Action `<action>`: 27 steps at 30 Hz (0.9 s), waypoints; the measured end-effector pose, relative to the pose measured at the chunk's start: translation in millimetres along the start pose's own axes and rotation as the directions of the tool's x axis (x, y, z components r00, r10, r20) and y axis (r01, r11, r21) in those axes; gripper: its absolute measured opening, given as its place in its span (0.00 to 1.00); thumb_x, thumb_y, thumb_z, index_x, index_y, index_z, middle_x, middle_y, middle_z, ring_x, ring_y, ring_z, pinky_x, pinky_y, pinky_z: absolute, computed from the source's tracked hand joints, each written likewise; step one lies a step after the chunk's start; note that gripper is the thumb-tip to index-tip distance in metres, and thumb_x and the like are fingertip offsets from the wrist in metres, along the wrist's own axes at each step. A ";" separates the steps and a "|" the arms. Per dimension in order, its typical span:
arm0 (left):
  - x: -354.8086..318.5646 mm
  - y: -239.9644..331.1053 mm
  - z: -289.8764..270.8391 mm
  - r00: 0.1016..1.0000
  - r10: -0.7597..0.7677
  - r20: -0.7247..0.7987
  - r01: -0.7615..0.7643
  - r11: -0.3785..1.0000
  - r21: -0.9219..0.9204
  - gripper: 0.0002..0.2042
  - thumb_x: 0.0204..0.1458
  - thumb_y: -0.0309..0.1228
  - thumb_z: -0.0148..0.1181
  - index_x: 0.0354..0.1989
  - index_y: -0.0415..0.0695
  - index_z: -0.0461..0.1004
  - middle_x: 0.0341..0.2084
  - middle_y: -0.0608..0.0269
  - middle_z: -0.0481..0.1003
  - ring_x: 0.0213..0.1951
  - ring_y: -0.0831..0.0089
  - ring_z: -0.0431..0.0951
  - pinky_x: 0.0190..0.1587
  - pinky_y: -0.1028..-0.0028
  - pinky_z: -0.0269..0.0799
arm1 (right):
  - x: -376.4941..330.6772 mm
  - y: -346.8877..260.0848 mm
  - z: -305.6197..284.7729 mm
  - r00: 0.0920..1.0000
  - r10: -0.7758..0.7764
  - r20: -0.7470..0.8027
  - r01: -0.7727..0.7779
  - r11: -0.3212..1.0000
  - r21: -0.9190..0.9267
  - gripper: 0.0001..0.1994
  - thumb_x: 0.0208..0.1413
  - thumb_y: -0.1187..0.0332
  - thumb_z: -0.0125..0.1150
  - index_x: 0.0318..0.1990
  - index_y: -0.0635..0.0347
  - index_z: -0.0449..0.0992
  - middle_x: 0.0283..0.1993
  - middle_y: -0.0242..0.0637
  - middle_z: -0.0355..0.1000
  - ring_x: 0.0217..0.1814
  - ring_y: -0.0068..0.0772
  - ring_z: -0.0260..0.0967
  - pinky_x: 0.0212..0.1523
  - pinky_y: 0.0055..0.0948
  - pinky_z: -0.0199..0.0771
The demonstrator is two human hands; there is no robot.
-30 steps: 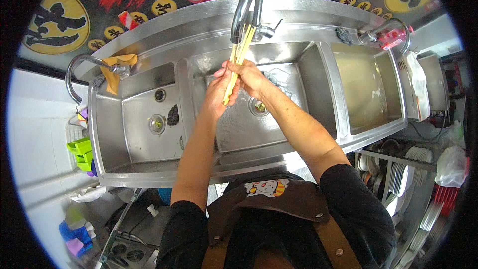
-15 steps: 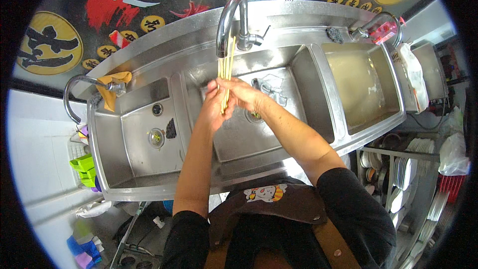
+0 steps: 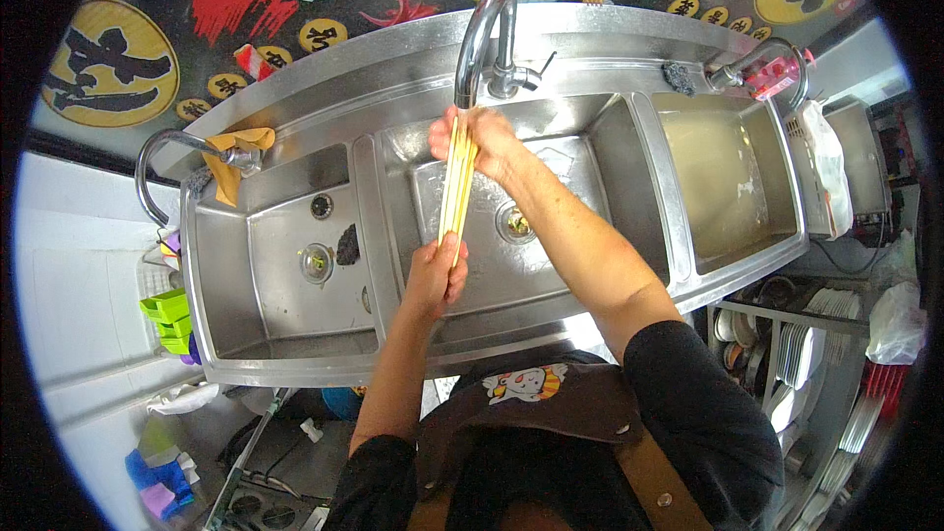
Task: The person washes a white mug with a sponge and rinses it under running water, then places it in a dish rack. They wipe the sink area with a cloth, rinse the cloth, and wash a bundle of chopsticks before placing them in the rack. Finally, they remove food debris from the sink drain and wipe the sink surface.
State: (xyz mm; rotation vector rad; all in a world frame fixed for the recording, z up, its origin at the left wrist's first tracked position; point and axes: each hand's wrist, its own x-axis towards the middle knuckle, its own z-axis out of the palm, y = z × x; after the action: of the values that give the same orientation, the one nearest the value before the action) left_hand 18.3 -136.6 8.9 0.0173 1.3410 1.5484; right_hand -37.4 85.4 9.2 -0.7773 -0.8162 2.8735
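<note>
A bundle of pale yellow chopsticks (image 3: pixel 458 187) slants over the middle sink basin (image 3: pixel 565 172). My left hand (image 3: pixel 436 277) is closed round their lower ends. Up under the spout of the middle faucet (image 3: pixel 479 44), my right hand (image 3: pixel 487 143) wraps the upper part of the bundle, its fingers slightly blurred. Below the right forearm, the basin's drain (image 3: pixel 515 222) holds some greenish scraps.
The left basin (image 3: pixel 280 310) has a dark scouring pad (image 3: pixel 347 245) beside its drain. Cloudy water (image 3: pixel 713 177) fills the right basin. A yellow cloth (image 3: pixel 239 152) hangs by the left faucet (image 3: pixel 162 152). Stacked plates (image 3: pixel 801 359) stand on a rack at lower right.
My hands, together before, have moved apart along the chopsticks: the left down toward me, the right up under the spout. The whole view has shifted slightly.
</note>
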 end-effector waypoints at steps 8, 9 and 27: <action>36.9 1.1 -26.1 0.996 0.056 0.072 -0.038 0.971 -0.234 0.15 0.64 0.39 0.46 0.46 0.38 0.67 0.15 0.67 0.64 0.08 0.84 0.54 0.10 0.82 0.47 | 1.6 7.0 19.9 0.937 -0.346 -0.050 0.332 0.926 -0.177 0.11 0.66 0.66 0.40 0.39 0.62 0.68 0.26 0.42 0.71 0.23 0.35 0.71 0.25 0.34 0.78; 47.5 2.0 -30.0 0.994 0.081 0.076 -0.065 0.979 -0.195 0.16 0.63 0.41 0.48 0.44 0.37 0.68 0.17 0.65 0.66 0.08 0.84 0.54 0.10 0.83 0.48 | 0.5 7.0 17.3 0.918 -0.390 -0.072 0.377 0.914 -0.147 0.12 0.67 0.65 0.40 0.39 0.63 0.68 0.26 0.42 0.71 0.24 0.36 0.71 0.25 0.34 0.79; 101.1 64.1 27.1 0.931 0.178 0.317 -0.218 0.971 0.095 0.10 0.62 0.32 0.48 0.44 0.40 0.69 0.26 0.63 0.72 0.25 0.73 0.74 0.29 0.73 0.72 | -31.7 0.3 -20.2 0.930 -0.362 -0.061 0.292 0.830 -0.475 0.11 0.59 0.63 0.59 0.37 0.64 0.72 0.26 0.38 0.74 0.22 0.29 0.72 0.20 0.28 0.73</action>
State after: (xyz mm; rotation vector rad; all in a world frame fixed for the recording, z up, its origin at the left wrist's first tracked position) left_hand -54.7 -37.9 8.0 0.4707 1.2141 1.5480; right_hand 0.0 88.9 8.7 -0.7782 -1.4760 2.3086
